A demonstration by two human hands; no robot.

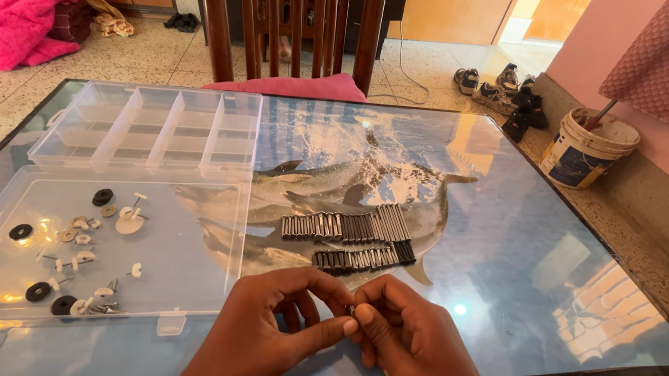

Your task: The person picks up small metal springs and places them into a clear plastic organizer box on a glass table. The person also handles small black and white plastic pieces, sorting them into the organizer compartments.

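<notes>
My left hand [272, 329] and my right hand [409, 342] meet at the table's near edge, fingertips pinched together on a small dark metal bolt [351, 307] that is mostly hidden between them. Just beyond my hands lie two rows of dark and silvery bolts [354, 239] side by side on the glass. To the left a clear plastic organiser box [152, 125] lies open; its lid [182, 247] holds several black rubber washers [37, 292], metal washers and small white plastic pieces [128, 221].
The glass table top [524, 255] shows a dolphin picture. A wooden chair [293, 20] with a pink cushion stands at the far edge. On the floor are a white bucket [585, 147], shoes [500, 85] and a pink blanket [9, 5].
</notes>
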